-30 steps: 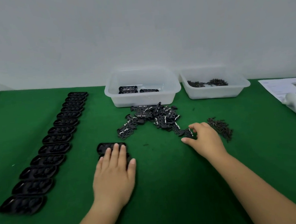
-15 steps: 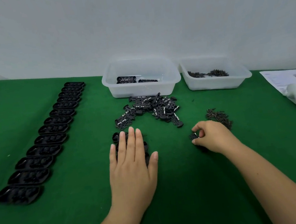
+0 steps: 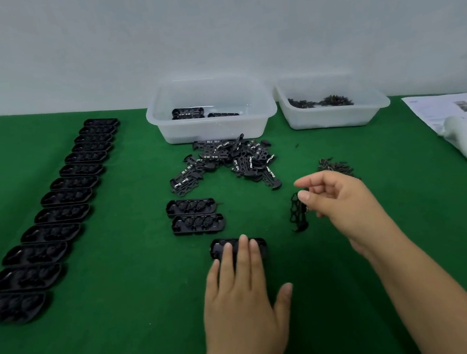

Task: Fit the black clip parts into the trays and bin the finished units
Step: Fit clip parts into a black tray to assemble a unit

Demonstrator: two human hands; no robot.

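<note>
The left hand (image 3: 242,296) lay flat, fingers straight, on a black tray (image 3: 238,249) near the table's front. Open green cloth (image 3: 128,344) lay to either side. The right hand (image 3: 340,203) pinched a black clip part (image 3: 297,213) just above the cloth. Two more trays (image 3: 194,216) sat beyond, then the clip pile (image 3: 230,160), touching the bin (image 3: 212,113) holding finished units.

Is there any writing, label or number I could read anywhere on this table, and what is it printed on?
No text here can be read.
Paper sheet at the right edge: printed lines and a small picture, too blurred to read.
Loose black clip parts: small pale strips, too small to tell if they carry text.
</note>
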